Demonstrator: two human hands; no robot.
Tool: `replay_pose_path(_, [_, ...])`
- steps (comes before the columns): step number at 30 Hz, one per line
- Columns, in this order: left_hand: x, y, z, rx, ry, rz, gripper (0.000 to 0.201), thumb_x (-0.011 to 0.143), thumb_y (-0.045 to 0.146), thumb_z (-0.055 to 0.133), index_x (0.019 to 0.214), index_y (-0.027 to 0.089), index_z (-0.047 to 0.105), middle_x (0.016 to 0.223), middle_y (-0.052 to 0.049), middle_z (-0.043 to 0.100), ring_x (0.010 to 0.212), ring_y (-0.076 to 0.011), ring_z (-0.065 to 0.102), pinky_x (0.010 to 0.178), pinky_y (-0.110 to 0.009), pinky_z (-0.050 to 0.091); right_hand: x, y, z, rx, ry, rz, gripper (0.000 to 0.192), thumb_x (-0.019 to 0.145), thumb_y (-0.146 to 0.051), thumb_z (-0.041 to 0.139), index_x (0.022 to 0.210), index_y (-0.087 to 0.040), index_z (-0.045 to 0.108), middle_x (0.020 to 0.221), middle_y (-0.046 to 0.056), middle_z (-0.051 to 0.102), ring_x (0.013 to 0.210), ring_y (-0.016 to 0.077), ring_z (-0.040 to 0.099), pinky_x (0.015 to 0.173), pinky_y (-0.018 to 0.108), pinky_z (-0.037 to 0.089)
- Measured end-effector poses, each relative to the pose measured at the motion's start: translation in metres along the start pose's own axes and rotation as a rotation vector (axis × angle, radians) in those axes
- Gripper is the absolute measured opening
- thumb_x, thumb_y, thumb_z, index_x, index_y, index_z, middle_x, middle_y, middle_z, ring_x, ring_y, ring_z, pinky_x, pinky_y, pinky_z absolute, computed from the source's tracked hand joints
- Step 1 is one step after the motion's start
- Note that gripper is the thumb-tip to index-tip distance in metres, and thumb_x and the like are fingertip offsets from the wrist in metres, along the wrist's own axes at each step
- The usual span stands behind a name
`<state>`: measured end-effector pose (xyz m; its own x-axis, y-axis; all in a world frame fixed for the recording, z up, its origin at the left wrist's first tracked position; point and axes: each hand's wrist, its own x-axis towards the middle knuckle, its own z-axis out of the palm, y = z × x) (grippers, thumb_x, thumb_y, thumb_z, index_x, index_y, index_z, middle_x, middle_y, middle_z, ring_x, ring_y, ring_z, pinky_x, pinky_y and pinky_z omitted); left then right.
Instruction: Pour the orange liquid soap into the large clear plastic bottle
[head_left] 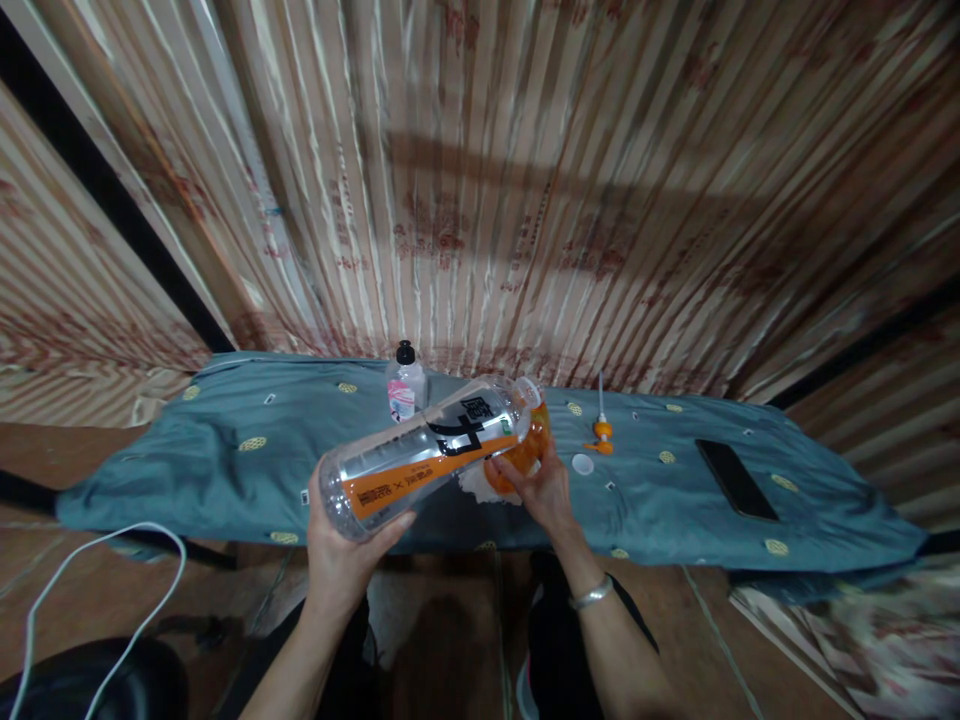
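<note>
At the lower left of the frame a white cable (112, 560) looped over the wooden floor beside a dark rounded object. Above it, across the middle, lay a desk draped in a blue-grey cloth (225, 460), soft and wrinkled, dotted with small yellow ovals.

Left of centre, the left hand (341, 555) was curled around the base of a large clear plastic bottle (420, 455), fingers wrapped under it and thumb alongside. The bottle lay tilted, its base low toward the camera and its neck raised toward the right. It was smooth and cylindrical, with an orange band and bold black characters on the label. It looked nearly empty, so probably light, thin-walled and easy to dent; the glossy wall could slip, so the base and shoulder seemed the surest places to hold.

Behind it stood a small clear bottle (406, 385) with a black cap and pink label.

The right hand (544, 490) was closed on a translucent orange container (525, 450) at the big bottle's mouth; it appeared rounded and pliable.

Further right on the cloth lay a white cap (582, 463), an orange pump head (601, 432) with a thin white tube, and a flat black phone (735, 480).
</note>
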<state>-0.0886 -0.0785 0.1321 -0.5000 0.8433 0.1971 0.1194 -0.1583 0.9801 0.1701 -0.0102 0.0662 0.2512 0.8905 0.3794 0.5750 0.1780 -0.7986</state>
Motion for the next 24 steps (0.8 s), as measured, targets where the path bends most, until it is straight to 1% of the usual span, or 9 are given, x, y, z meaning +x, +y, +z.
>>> replay_pose_path(4, [0.000, 0.002, 0.000, -0.013, 0.005, -0.014, 0.100, 0.036, 0.043, 0.096, 0.121, 0.015, 0.053, 0.114, -0.015, 0.066, 0.123, -0.0410, 0.063, 0.112, -0.059, 0.044, 0.000, -0.002, 0.001, 0.002, 0.008, 0.004, 0.082, 0.075, -0.063, 0.075, 0.139, -0.016, 0.056, 0.109, 0.015, 0.079, 0.093, 0.0355, 0.076, 0.079, 0.046, 0.060])
replay_pose_path(9, [-0.001, 0.010, 0.003, -0.011, -0.001, -0.046, 0.098, 0.035, 0.041, 0.094, 0.118, 0.013, 0.051, 0.120, -0.020, 0.064, 0.122, -0.0418, 0.062, 0.113, -0.061, 0.043, -0.001, -0.003, 0.000, 0.009, 0.009, 0.001, 0.077, 0.076, -0.061, 0.075, 0.137, -0.017, 0.056, 0.107, 0.013, 0.080, 0.093, 0.0353, 0.077, 0.078, 0.045, 0.061])
replay_pose_path(14, [-0.002, 0.015, 0.004, -0.033, 0.021, -0.089, 0.091, 0.032, 0.038, 0.093, 0.111, 0.017, 0.052, 0.112, -0.016, 0.066, 0.110, -0.0385, 0.067, 0.106, -0.059, 0.049, -0.002, -0.002, 0.001, -0.004, 0.009, -0.007, 0.076, 0.076, -0.057, 0.077, 0.138, -0.019, 0.055, 0.109, 0.011, 0.080, 0.095, 0.0343, 0.077, 0.081, 0.045, 0.061])
replay_pose_path(19, [-0.001, 0.012, 0.000, -0.014, 0.014, -0.067, 0.080, 0.034, 0.039, 0.094, 0.101, 0.019, 0.055, 0.108, -0.014, 0.067, 0.103, -0.0349, 0.067, 0.103, -0.058, 0.050, -0.002, -0.005, 0.000, 0.008, 0.012, -0.007, 0.075, 0.077, -0.057, 0.076, 0.138, -0.019, 0.056, 0.114, 0.013, 0.078, 0.097, 0.0345, 0.077, 0.082, 0.046, 0.061])
replay_pose_path(21, [-0.001, 0.012, -0.001, -0.028, 0.007, -0.075, 0.082, 0.034, 0.038, 0.094, 0.103, 0.018, 0.055, 0.108, -0.014, 0.067, 0.101, -0.0335, 0.067, 0.102, -0.058, 0.050, -0.002, -0.006, 0.000, -0.005, 0.006, 0.008, 0.076, 0.076, -0.058, 0.076, 0.137, -0.018, 0.057, 0.112, 0.013, 0.079, 0.096, 0.0352, 0.077, 0.082, 0.048, 0.061])
replay_pose_path(24, [-0.001, 0.013, 0.000, -0.059, 0.017, -0.086, 0.092, 0.032, 0.036, 0.095, 0.113, 0.018, 0.053, 0.108, -0.012, 0.067, 0.099, -0.0321, 0.067, 0.101, -0.057, 0.052, -0.001, -0.006, 0.000, -0.020, -0.001, 0.025, 0.079, 0.075, -0.059, 0.076, 0.139, -0.017, 0.056, 0.111, 0.014, 0.078, 0.097, 0.0360, 0.077, 0.083, 0.049, 0.061])
